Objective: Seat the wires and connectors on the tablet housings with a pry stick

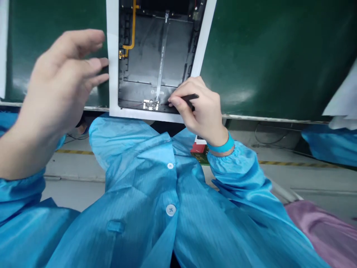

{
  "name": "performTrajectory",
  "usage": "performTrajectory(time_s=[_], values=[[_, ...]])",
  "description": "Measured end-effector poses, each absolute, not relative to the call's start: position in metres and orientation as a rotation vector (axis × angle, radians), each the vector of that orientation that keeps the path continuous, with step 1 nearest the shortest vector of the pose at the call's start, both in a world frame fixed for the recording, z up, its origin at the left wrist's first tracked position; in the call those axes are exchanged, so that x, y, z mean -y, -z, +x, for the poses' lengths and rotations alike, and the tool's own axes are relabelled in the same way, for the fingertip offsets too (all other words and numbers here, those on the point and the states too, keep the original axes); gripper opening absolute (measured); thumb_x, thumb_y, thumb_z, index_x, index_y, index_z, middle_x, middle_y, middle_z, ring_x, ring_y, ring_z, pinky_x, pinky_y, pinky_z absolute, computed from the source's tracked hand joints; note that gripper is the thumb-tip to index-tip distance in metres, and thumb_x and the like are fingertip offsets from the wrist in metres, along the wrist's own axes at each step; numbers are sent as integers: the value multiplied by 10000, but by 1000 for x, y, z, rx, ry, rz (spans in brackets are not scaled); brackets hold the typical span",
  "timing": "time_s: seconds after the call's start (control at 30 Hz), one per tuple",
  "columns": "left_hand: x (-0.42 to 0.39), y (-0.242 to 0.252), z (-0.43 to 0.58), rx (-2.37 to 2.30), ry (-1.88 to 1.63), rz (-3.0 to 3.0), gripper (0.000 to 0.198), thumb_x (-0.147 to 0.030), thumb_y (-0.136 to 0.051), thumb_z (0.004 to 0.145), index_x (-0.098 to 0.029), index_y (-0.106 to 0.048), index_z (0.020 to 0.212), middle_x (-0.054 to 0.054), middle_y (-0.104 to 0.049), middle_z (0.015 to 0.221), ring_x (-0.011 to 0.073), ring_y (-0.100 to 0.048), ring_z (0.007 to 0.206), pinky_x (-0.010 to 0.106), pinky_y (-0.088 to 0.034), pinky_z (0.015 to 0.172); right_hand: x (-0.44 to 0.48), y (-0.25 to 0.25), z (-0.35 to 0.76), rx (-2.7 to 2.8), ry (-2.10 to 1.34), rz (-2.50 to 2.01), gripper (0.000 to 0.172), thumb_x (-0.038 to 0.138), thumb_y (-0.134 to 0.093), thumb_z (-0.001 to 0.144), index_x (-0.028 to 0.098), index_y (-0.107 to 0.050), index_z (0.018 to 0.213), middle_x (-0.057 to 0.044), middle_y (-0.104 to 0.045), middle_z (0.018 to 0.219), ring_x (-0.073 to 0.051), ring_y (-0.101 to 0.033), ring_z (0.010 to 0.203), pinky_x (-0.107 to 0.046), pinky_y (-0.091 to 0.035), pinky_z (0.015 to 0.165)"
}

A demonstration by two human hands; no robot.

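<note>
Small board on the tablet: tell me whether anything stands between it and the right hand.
Nothing visible does. The right hand, holding a black tool, sits just beside the small board, with only the dark tablet back between them.

- pretty sure this is an electronics factory line
- green ESD mat [279,56] on the bench, upper right
- opened tablet [150,56], top middle
- blue anti-static smock [145,193], bottom middle
- yellow-black floor tape [295,164], right
</note>
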State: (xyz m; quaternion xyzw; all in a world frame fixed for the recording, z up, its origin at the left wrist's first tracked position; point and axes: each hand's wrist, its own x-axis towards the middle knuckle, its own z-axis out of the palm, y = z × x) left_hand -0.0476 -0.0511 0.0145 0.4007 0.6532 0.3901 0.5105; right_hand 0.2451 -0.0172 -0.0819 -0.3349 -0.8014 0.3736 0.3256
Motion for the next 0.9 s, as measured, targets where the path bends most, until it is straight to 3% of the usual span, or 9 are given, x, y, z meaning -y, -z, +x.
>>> performTrajectory(time_s=[0.1, 0.23, 0.33, 0.37, 0.5, 0.57, 0.63, 0.73, 0.9], values=[[39, -18, -45, -1535, -1020, 778, 215, -236, -764, 915, -316, -838, 1101, -18, -752, 1382, 266, -749, 1266, 478, -631, 1233, 18, 80, 245, 2082, -926, -765, 347, 475, -568, 1192, 249, -749, 1001, -44, -791, 930, -234, -736, 904, -458, -587, 936], [23, -18, -45, -1517, -952, 644, 248, -288, -701, 981, -214, -718, 1217, 73, -777, 1233, 204, -764, 1007, 358, -664, 970, 26, 67, 246, 1737, -918, -929, 281, 413, -671, 1152, 247, -784, 955, -19, -796, 866, -204, -743, 872, -400, -590, 931], [9, -18, -45, -1509, -835, 609, 200, -311, -616, 1036, -175, -660, 1176, 88, -766, 1078, 140, -697, 821, 238, -561, 752, 27, 59, 248, 1352, -1077, -1131, 333, 538, -775, 1085, 256, -800, 910, 37, -780, 798, -162, -748, 784, -478, -479, 1306], [4, -17, -45, -1515, -815, 619, 172, -305, -612, 1041, -168, -660, 1132, 85, -757, 1031, 124, -663, 763, 219, -514, 693, 26, 58, 248, 1220, -1154, -1110, 363, 572, -833, 1033, 256, -786, 861, 45, -771, 776, -161, -752, 776, -501, -443, 1356], [-12, -11, -38, -1529, -744, 722, 188, -260, -621, 1036, -142, -679, 901, 52, -682, 811, 89, -505, 594, 214, -334, 548, 25, 53, 245, 990, -1437, -1041, 447, 635, -973, 858, 249, -758, 788, 37, -757, 729, -188, -784, 791, -566, -502, 1322], [-17, -8, -30, -1531, -701, 806, 239, -224, -656, 1026, -139, -667, 803, 11, -609, 708, 85, -456, 568, 217, -292, 533, 25, 50, 244, 980, -1482, -1061, 465, 644, -1001, 814, 246, -765, 778, 37, -740, 704, -191, -786, 778, -566, -527, 1296], [-21, -7, -23, -1539, -696, 892, 191, -169, -698, 1007, -133, -683, 819, -8, -627, 726, 89, -512, 613, 201, -357, 574, 25, 47, 245, 959, -1494, -1089, 471, 648, -1016, 788, 246, -771, 770, 35, -738, 701, -201, -797, 795, -578, -526, 1299], [-25, -14, -28, -1569, -736, 990, 77, -89, -676, 980, -133, -739, 973, 16, -769, 932, 117, -685, 799, 215, -527, 745, 24, 43, 246, 929, -1534, -1114, 479, 660, -1034, 753, 252, -782, 758, 39, -736, 688, -199, -795, 788, -630, -433, 1385], [-23, -50, -123, -1849, -823, 1130, 262, -112, -658, 940, -155, -796, 1160, 33, -820, 1188, 176, -742, 1070, 253, -563, 1010, 20, 37, 248, 917, -1568, -1144, 492, 668, -1055, 719, 253, -791, 731, 52, -726, 685, -160, -773, 772, -675, -229, 1487]])
